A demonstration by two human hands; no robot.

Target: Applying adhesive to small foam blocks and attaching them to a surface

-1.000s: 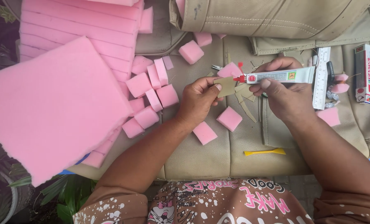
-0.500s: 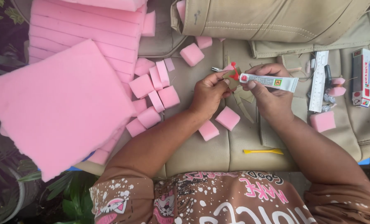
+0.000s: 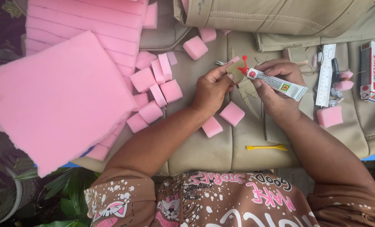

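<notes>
At the centre of the head view, above the tan seat cover (image 3: 204, 151), both hands meet. Left hand (image 3: 210, 90) pinches a small tan patch (image 3: 236, 70) between thumb and forefingers; most of the patch is hidden by the fingers and its outline is hard to make out. Right hand (image 3: 277, 90) is closed around a white glue tube (image 3: 276, 83), thumb and fingers pressing its sides. The tube's long axis runs diagonally: its red nozzle (image 3: 243, 67) points up and left, resting at the patch, while the crimped tail points down and right, away from the patch. Whether glue is coming out cannot be told.

Just below the patch lie two pink foam cubes (image 3: 232, 113), apart from both hands. More cubes are heaped left of the patch, beside a large pink foam sheet (image 3: 57, 101) whose left corner is cut off by the frame. Right of the patch lie a white ruler (image 3: 325, 75) and a red-and-white carton (image 3: 370, 70). A yellow spatula (image 3: 266, 147) lies well below the patch. The person's forearms and printed shirt fill the lower edge, partly cropped.
</notes>
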